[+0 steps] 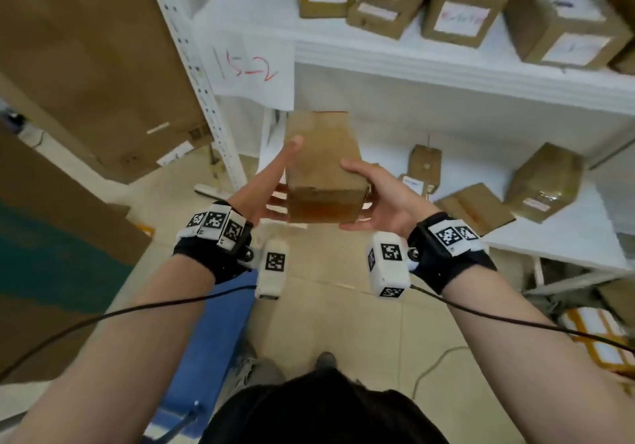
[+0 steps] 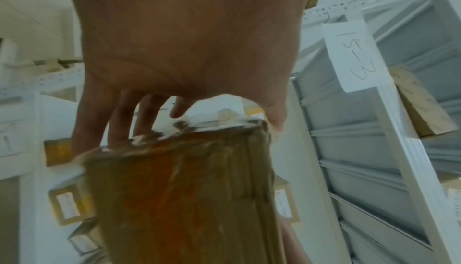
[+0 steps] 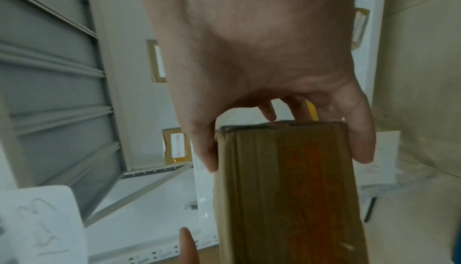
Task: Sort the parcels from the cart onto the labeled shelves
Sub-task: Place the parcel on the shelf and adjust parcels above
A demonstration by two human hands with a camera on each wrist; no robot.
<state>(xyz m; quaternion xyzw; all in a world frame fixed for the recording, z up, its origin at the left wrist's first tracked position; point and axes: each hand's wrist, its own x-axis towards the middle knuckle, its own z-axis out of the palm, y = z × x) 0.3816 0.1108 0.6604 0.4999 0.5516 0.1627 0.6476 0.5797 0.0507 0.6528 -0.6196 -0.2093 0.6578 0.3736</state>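
Observation:
I hold a brown cardboard parcel (image 1: 323,168) out in front of me between both hands, level with the gap under the upper shelf (image 1: 446,69). My left hand (image 1: 280,175) grips its left side, thumb along the top and fingers underneath. My right hand (image 1: 372,196) grips the right side the same way. The left wrist view shows the parcel (image 2: 184,199) below my left hand (image 2: 184,41). The right wrist view shows the parcel (image 3: 286,189) clasped between thumb and fingers of my right hand (image 3: 262,51). A paper label reading 15-2 (image 1: 245,65) hangs at the shelf's left end.
Several labelled parcels (image 1: 457,14) stand on the upper shelf, and others (image 1: 543,182) lie on the lower shelf (image 1: 567,237). A perforated white upright (image 1: 202,75) stands left of the parcel. Large cardboard sheets (image 1: 86,48) lean at the left. Another label reads 15-3 (image 2: 356,57).

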